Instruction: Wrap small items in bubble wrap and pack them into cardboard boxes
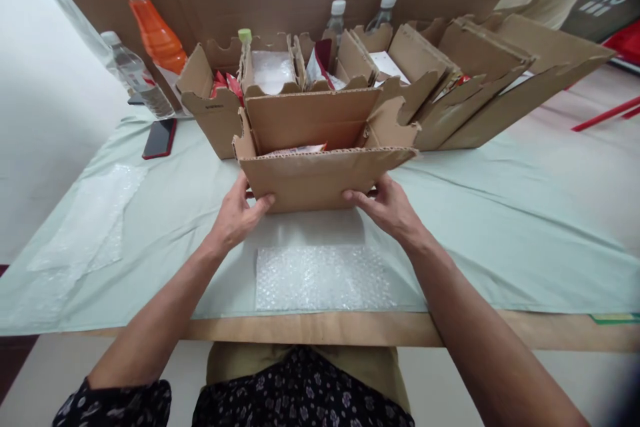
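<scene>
An open-topped cardboard box (320,180) is held between my two hands in front of a row of similar boxes. My left hand (240,210) grips its lower left corner, thumb on the front face. At the lower right corner my right hand (383,203) grips the same way. A packet (297,149) with white and orange-red colouring shows just above the front wall; the rest of it is hidden inside. Nearer to me, a sheet of bubble wrap (323,279) lies flat on the table. The fingers behind the box are out of sight.
Behind stands a row of cardboard boxes (217,123) holding packets and bubble wrap. An orange bottle (157,33), a clear bottle (140,77) and a phone (160,138) are at the left. More bubble wrap (90,220) lies on the pale green cloth (500,227).
</scene>
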Tool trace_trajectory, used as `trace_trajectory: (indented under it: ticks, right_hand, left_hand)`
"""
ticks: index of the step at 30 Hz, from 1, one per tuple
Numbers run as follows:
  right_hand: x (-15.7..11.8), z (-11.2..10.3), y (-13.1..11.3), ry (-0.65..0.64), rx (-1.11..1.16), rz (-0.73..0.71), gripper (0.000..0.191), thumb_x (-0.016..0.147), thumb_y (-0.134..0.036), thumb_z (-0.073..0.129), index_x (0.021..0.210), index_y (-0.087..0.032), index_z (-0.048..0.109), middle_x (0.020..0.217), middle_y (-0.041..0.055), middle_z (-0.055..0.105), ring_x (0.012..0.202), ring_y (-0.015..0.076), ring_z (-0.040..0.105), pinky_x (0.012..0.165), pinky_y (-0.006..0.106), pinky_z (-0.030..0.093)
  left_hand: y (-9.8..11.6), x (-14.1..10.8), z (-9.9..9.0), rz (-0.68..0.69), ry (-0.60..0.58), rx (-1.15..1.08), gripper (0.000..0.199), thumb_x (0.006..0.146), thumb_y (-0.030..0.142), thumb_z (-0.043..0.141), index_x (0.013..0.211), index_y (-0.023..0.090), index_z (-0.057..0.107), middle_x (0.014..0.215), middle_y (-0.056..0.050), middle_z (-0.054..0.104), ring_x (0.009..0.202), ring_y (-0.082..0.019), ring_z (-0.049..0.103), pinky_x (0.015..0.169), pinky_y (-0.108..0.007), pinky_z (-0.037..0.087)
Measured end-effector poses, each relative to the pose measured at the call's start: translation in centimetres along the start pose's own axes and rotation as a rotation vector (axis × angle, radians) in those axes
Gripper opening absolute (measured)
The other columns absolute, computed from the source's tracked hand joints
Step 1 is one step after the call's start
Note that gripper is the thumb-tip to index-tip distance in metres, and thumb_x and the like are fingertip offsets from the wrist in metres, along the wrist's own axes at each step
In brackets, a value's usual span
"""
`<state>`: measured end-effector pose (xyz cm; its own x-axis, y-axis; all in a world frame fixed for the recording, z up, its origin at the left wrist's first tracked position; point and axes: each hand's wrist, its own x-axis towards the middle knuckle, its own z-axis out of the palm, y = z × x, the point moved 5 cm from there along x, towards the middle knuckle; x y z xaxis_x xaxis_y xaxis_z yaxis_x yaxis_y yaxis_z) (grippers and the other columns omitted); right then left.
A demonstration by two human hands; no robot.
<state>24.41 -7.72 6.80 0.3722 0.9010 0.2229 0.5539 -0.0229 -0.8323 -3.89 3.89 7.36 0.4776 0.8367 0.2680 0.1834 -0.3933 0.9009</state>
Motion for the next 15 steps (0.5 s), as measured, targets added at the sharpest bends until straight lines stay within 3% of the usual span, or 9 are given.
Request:
trace_trajectory:
  ticks: [3, 5, 8, 11, 15]
  right_hand:
    - [1.3, 0.6, 0.4, 0.026, 0.034, -0.029, 0.058, 0.082, -0.063, 0.074, 0.121, -0.02, 0.067, 0.111, 0.0112, 0.077, 0.097, 0.0292, 0.071, 0.076, 0.042, 0.062]
    - [0.6, 0.3, 1.0, 0.051, 0.021, -0.03, 0.056, 0.087, -0.057, 0.07, 0.129, -0.021, 0.066, 0.121, 0.0127, 0.077, 0.106, 0.0306, 0.073, 0.082, 0.045, 0.063]
    - [-2.5, -1.3, 2.0, 0.084, -0.074, 0.012, 0.048, 0.092, -0.048, 0.064, 0.131, -0.019, 0.068, 0.133, 0.0149, 0.074, 0.114, 0.0313, 0.073, 0.091, 0.049, 0.064]
    - [-6.8, -3.2, 2.5, 0.051, -0.218, 0.004, 0.041, 0.095, -0.048, 0.063, 0.124, -0.021, 0.073, 0.134, 0.0139, 0.074, 0.119, 0.0322, 0.072, 0.1, 0.054, 0.061]
    - [-11.4, -3.4, 2.4, -0.078, -0.378, -0.075, 0.042, 0.096, -0.056, 0.064, 0.118, -0.024, 0.076, 0.138, 0.0126, 0.072, 0.131, 0.037, 0.065, 0.109, 0.062, 0.054]
  left_hand:
    - [-1.1, 1.1, 0.1, -0.004, 0.013, 0.02, 0.055, 0.086, 0.045, 0.069, 0.135, 0.021, 0.057, 0.125, -0.011, 0.072, 0.113, -0.027, 0.07, 0.101, -0.048, 0.058]
    - [-1.7, 0.1, 0.3, -0.023, -0.007, 0.049, 0.059, 0.088, 0.041, 0.065, 0.142, 0.02, 0.054, 0.132, -0.013, 0.071, 0.117, -0.028, 0.07, 0.104, -0.05, 0.057]
    - [-2.1, -3.2, -0.3, -0.079, -0.068, 0.179, 0.062, 0.089, 0.04, 0.063, 0.148, 0.02, 0.054, 0.143, -0.017, 0.067, 0.129, -0.033, 0.066, 0.107, -0.053, 0.056]
    - [-1.8, -6.8, -1.7, -0.129, -0.151, 0.367, 0.051, 0.094, 0.047, 0.062, 0.138, 0.021, 0.065, 0.146, -0.016, 0.067, 0.136, -0.036, 0.062, 0.1, -0.051, 0.061]
    - [-0.6, -9.8, -1.9, -0.015, -0.237, 0.533, 0.039, 0.096, 0.047, 0.063, 0.125, 0.022, 0.072, 0.136, -0.013, 0.073, 0.131, -0.034, 0.064, 0.11, -0.055, 0.055]
